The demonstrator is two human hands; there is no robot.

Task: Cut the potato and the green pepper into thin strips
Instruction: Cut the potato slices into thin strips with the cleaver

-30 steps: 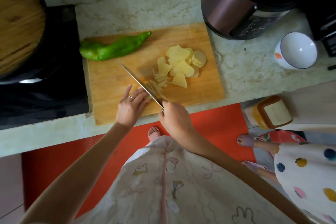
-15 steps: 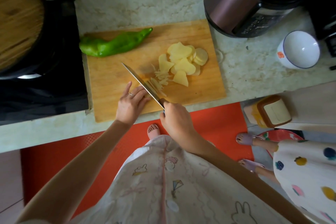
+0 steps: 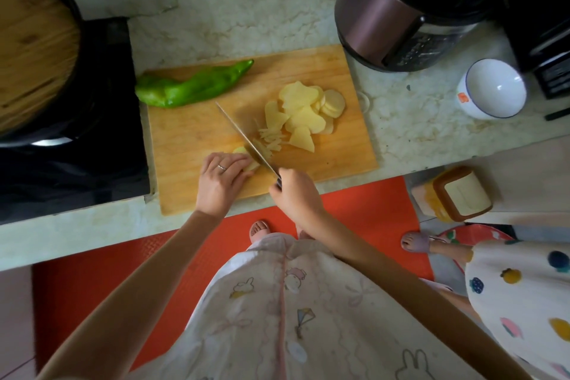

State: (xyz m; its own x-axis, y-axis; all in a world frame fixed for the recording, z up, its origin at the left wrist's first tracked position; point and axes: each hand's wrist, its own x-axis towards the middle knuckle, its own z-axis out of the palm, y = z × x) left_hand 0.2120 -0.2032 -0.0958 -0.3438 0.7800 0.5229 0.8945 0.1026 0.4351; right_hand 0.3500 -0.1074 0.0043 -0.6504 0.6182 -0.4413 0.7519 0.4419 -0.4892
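Two hands at work on wooden cutting board (image 3: 191, 145): left hand (image 3: 220, 185) curled over stacked potato slices (image 3: 240, 150), right hand (image 3: 293, 191) clenched round kitchen knife (image 3: 243, 136), green pepper (image 3: 191, 88) whole at far-left corner; risks nicked knuckles through any slip of stack against close-set blade.

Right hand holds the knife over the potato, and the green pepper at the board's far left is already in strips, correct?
No: the head view shows the green pepper whole, uncut. The right hand does hold the knife over the potato.
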